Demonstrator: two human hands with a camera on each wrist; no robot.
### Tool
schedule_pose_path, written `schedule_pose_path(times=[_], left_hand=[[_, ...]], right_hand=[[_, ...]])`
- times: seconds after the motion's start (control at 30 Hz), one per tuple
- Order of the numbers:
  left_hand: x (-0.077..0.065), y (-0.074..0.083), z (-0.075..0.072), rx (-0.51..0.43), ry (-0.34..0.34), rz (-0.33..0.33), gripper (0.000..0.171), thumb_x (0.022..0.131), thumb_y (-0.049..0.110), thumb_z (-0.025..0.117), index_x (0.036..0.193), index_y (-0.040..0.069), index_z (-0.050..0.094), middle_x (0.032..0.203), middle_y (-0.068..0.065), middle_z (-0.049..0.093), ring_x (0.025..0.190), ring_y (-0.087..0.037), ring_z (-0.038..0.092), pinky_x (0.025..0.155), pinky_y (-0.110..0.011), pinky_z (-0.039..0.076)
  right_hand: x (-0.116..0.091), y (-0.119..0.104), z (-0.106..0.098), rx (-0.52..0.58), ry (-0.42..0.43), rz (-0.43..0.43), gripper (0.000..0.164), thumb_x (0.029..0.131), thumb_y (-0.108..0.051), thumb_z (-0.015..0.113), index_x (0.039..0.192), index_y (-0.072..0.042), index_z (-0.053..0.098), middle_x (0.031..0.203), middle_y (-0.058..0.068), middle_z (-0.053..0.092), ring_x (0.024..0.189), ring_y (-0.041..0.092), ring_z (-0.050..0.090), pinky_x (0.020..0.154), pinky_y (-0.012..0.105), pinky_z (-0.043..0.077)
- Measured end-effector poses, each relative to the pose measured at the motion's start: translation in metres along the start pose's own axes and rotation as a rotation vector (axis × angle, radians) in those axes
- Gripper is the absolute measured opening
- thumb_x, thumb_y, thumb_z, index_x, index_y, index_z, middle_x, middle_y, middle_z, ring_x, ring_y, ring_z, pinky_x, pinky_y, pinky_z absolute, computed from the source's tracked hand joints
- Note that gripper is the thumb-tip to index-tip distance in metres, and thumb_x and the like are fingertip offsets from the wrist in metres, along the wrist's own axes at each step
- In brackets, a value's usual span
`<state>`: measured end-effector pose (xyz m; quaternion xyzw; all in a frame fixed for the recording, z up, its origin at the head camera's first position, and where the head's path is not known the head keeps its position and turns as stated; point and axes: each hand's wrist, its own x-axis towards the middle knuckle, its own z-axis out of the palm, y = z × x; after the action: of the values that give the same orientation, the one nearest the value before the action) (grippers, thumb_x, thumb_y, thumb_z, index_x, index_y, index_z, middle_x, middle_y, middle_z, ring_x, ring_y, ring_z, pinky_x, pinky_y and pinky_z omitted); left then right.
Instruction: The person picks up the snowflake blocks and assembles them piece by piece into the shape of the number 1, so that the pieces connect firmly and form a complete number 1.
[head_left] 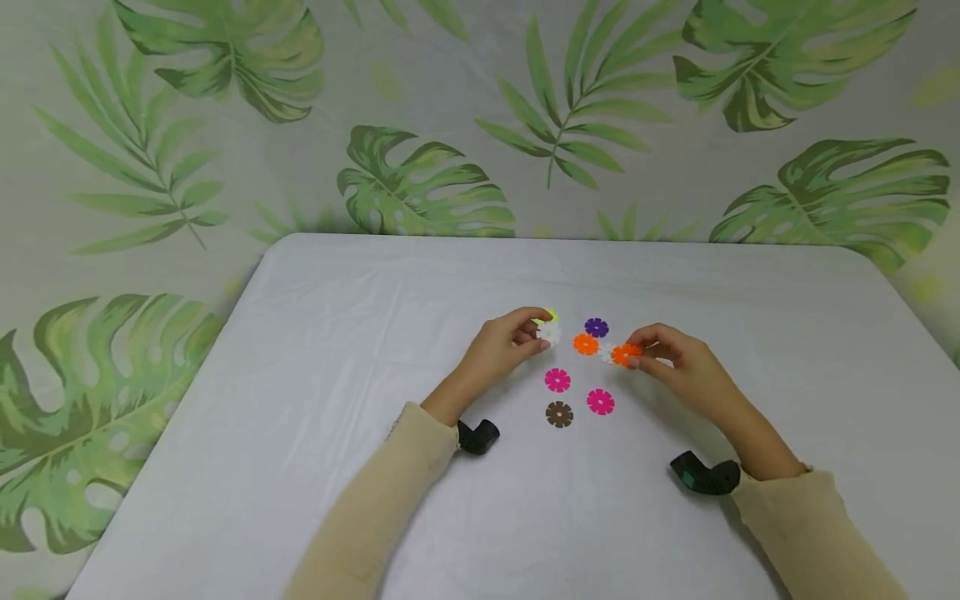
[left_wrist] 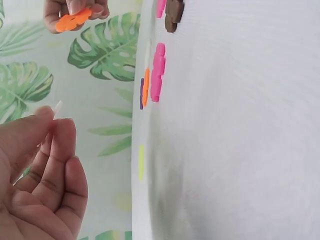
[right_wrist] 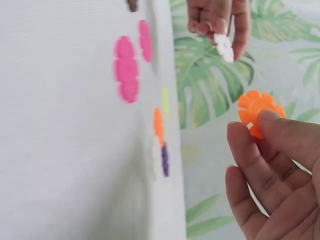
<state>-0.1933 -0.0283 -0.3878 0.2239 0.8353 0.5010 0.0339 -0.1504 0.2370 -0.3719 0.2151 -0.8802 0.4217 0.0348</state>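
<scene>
Orange notched plastic disc (head_left: pixel 622 356), right of centre, seems light, stiff, best rim-held: right hand (head_left: pixel 688 367) pinches it, left hand (head_left: pixel 497 348) a white notched plastic disc (head_left: pixel 550 335).

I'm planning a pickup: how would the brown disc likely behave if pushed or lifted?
Lying flat, the brown disc should slide rather than roll. It looks thin, so it is probably light. It may well be stiff: the similar orange disc pinched in the right hand shows no sag.
</scene>
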Motion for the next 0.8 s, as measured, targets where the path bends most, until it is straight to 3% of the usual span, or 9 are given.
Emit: schedule_pose_path(times=[0.13, 0.4, 0.53, 0.8], left_hand=[[-0.005, 0.007, -0.006, -0.012, 0.013, 0.027, 0.037, 0.081, 0.018, 0.068, 0.116, 0.015, 0.057, 0.088, 0.004, 0.059, 0.075, -0.005, 0.057, 0.062, -0.020, 0.046], [-0.011, 0.022, -0.019, -0.070, 0.054, 0.111, 0.037, 0.080, 0.017, 0.069, 0.116, 0.014, 0.058, 0.089, 0.003, 0.060, 0.075, -0.005, 0.058, 0.065, -0.027, 0.048], [-0.012, 0.028, -0.022, -0.099, 0.062, 0.138, 0.037, 0.080, 0.019, 0.069, 0.116, 0.012, 0.059, 0.088, 0.002, 0.060, 0.075, -0.005, 0.058, 0.067, -0.031, 0.049], [-0.014, 0.039, -0.022, -0.129, 0.061, 0.176, 0.038, 0.080, 0.016, 0.068, 0.116, 0.011, 0.059, 0.088, -0.001, 0.062, 0.074, -0.009, 0.059, 0.064, -0.025, 0.047]], right_hand=[[0.009, -0.010, -0.004, -0.001, 0.034, -0.034, 0.021, 0.080, -0.002, 0.066, 0.099, -0.004, 0.059, 0.092, 0.005, 0.062, 0.086, 0.006, 0.058, 0.073, 0.012, 0.045], [0.027, -0.028, -0.005, 0.028, 0.069, -0.079, 0.015, 0.081, -0.003, 0.065, 0.096, -0.004, 0.060, 0.092, 0.005, 0.062, 0.087, 0.005, 0.057, 0.075, 0.014, 0.045], [0.034, -0.036, -0.002, 0.069, 0.099, -0.117, 0.016, 0.080, 0.001, 0.065, 0.095, -0.002, 0.060, 0.091, 0.005, 0.062, 0.086, 0.005, 0.057, 0.075, 0.014, 0.045], [0.044, -0.045, 0.007, 0.222, 0.093, -0.233, 0.018, 0.078, 0.011, 0.062, 0.095, 0.004, 0.060, 0.089, 0.011, 0.060, 0.084, 0.011, 0.058, 0.078, 0.018, 0.046]])
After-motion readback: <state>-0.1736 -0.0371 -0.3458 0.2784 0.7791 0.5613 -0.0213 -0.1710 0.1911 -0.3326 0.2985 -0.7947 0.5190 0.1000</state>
